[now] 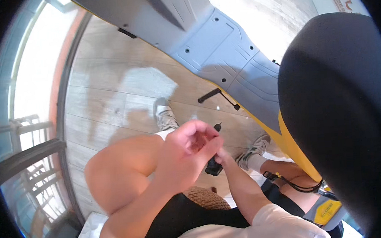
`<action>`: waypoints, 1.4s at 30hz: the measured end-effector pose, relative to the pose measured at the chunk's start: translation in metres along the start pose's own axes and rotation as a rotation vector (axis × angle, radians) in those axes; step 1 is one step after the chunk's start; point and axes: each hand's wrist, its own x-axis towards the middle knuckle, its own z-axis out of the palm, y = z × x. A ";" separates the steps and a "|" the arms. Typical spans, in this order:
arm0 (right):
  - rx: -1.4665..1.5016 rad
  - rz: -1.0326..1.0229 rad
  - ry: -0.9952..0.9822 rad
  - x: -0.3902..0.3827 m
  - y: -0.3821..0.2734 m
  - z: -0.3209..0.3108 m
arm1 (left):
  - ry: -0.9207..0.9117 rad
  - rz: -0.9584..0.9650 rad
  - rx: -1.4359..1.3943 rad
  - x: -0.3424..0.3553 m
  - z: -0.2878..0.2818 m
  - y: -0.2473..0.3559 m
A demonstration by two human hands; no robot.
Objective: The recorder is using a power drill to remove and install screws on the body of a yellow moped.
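Note:
My left hand is in the middle of the view with its fingers curled and its thumb and fingertips meeting; what they pinch, if anything, is too small to make out. My right hand comes up close against those fingertips, and its own fingers are mostly hidden. Below and behind both hands shows a black power tool, with a pointed black tip appearing above them. Whether the tool is held or lies on the floor I cannot tell. Beyond my hands stands a yellow and grey scooter with a grey footboard.
The scooter's black seat fills the right side. A black folding foot peg juts from its yellow edge. My shoes rest on the wood-look floor. A glass door with a dark frame is at the left.

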 end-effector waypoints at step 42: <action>-0.237 -0.845 -0.008 -0.260 -0.084 0.233 | -0.144 -0.249 0.433 0.007 -0.094 -0.036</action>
